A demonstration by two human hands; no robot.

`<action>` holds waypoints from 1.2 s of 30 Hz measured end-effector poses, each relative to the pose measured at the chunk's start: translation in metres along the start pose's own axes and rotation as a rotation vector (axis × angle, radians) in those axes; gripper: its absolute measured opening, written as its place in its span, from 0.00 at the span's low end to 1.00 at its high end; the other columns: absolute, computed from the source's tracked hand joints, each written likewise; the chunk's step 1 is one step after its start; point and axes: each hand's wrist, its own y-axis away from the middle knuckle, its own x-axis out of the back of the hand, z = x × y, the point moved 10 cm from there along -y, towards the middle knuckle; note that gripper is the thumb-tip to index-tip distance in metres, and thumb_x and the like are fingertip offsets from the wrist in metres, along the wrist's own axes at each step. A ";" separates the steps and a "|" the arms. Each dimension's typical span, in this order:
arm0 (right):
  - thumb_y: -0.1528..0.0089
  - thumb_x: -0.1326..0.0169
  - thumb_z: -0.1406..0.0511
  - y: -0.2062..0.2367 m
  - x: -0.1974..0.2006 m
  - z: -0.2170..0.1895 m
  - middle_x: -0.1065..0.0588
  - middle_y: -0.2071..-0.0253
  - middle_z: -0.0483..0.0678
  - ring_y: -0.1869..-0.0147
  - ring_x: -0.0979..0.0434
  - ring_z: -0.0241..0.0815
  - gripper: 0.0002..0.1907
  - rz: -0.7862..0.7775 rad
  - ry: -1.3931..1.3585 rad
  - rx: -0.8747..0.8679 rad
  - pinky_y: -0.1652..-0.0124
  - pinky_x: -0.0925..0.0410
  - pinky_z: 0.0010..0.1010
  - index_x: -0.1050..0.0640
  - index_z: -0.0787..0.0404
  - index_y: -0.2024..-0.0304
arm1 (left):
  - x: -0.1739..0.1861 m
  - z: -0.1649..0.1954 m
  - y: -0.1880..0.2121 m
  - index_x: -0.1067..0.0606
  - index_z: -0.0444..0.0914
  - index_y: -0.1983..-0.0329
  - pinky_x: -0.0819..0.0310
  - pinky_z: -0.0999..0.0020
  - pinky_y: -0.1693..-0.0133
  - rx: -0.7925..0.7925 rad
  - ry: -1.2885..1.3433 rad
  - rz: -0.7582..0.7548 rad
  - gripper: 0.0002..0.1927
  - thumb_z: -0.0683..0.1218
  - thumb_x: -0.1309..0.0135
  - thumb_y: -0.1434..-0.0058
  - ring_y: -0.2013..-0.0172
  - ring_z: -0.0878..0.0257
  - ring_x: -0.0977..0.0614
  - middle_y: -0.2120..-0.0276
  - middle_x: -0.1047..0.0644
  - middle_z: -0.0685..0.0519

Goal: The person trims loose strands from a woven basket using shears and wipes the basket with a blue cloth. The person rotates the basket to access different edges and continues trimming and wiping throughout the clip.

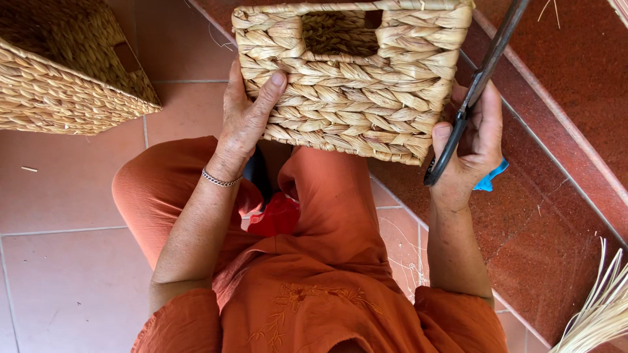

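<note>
Woven basket (353, 78), straw-coloured braided fibre, rests on the person's knees at 12 o'clock in the head view, handle slot at its top edge. Left hand (245, 114) grips its left side, thumb pressed over the weave, fingers hidden behind. Right hand (474, 140) is closed around dark scissors (474, 85), blades pointing up toward 1 o'clock, and sits against the basket's right side; something blue (490, 176) shows behind the palm, cannot tell what. Second basket (65, 72) sits on the tiled floor (65, 261) at 10 o'clock. Loose pale fibre strands (598, 314) at 4 o'clock. Basket looks light, fairly stiff, rough-surfaced so not slippery; loose ends may snag. Best hold: both side walls or the handle slot.
</note>
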 end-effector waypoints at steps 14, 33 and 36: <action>0.26 0.40 0.69 0.008 0.021 0.071 0.27 0.34 0.50 0.32 0.26 0.39 0.27 0.126 -0.199 -0.061 0.30 0.34 0.30 0.35 0.69 0.28 | -0.018 0.070 0.037 0.45 0.33 0.23 0.28 0.63 0.33 -0.268 -0.136 0.005 0.36 0.55 0.47 0.23 0.35 0.59 0.25 0.36 0.25 0.44; 0.28 0.37 0.69 0.001 0.039 0.076 0.22 0.40 0.51 0.40 0.22 0.36 0.30 0.078 -0.004 -0.106 0.42 0.28 0.24 0.33 0.69 0.27 | -0.029 0.073 0.038 0.54 0.31 0.22 0.24 0.58 0.36 -0.290 -0.290 -0.036 0.43 0.55 0.45 0.26 0.37 0.52 0.22 0.36 0.27 0.37; 0.29 0.37 0.68 0.012 0.056 0.095 0.21 0.45 0.51 0.46 0.20 0.36 0.28 0.109 0.047 -0.176 0.46 0.27 0.24 0.31 0.68 0.29 | -0.026 0.069 0.034 0.54 0.32 0.22 0.18 0.61 0.41 -0.219 -0.344 -0.020 0.42 0.55 0.48 0.26 0.42 0.54 0.16 0.41 0.21 0.39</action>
